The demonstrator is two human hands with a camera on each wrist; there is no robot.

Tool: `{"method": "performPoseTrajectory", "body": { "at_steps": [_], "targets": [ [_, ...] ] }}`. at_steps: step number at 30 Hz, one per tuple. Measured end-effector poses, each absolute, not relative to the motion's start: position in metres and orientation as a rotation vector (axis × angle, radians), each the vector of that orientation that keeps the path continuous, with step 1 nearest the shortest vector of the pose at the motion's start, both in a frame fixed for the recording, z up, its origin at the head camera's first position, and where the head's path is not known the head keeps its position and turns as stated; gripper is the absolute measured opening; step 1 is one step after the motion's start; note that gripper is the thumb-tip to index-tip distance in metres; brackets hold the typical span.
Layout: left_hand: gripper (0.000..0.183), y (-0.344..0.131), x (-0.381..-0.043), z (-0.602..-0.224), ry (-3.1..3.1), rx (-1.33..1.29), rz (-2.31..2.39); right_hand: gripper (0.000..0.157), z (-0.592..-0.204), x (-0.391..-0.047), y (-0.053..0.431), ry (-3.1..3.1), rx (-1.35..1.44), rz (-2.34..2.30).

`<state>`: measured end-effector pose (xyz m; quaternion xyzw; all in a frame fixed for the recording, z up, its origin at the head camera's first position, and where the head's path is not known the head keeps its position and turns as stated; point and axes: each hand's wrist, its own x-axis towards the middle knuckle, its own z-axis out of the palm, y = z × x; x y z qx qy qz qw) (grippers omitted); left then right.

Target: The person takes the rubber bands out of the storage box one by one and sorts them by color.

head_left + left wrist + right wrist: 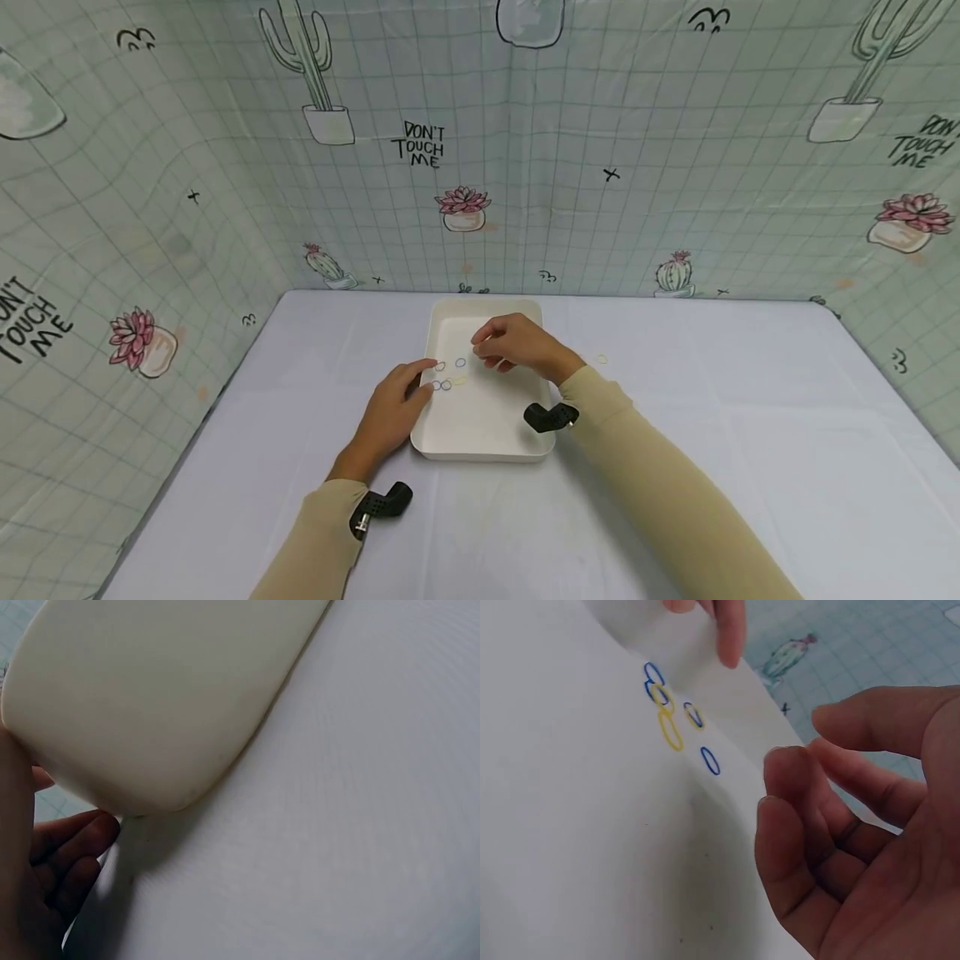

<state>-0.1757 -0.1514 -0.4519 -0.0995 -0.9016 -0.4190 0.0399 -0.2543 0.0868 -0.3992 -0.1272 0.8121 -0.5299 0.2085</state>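
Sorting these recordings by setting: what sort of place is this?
Probably a makeshift recording booth: pale-green gridded cactus-print cloth hangs behind and beside a white-covered table, and a small black device sits at each wrist.

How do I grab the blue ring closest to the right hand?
I'd pinch the blue ring across its thin edge, coming down from the side of the right hand. It seems to lie flat in the tray, touching none of the other rings, and none lies between it and that hand.

Grid-printed backdrop (pixel 585 108) — potted cacti (pixel 673 273), pink succulents (pixel 462 202), black lettering (pixel 418 146) — behind a white-covered table (pixel 825 450).
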Motion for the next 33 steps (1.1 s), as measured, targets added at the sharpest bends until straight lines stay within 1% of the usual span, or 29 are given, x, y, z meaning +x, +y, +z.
{"method": "performPoseTrajectory", "body": {
  "at_steps": [6, 13, 24, 33],
  "targets": [
    [0.040, -0.151, -0.178, -0.449, -2.770, -0.323, -1.291, 0.017, -0.403, -0.259, 0.075, 2.308, -0.417, -1.302],
    [0.038, -0.149, -0.182, -0.449, -2.751, -0.349, -1.281, 0.012, -0.408, -0.259, 0.069, 2.380, -0.449, -1.183],
    [0.038, -0.154, -0.179, -0.453, -2.725, -0.359, -1.261, 0.003, -0.420, -0.251, 0.056, 2.563, -0.573, -0.982],
    [0.039, -0.152, -0.175, -0.454, -2.728, -0.365, -1.268, 0.012, -0.421, -0.242, 0.057, 2.584, -0.575, -0.944]
  ]
}}
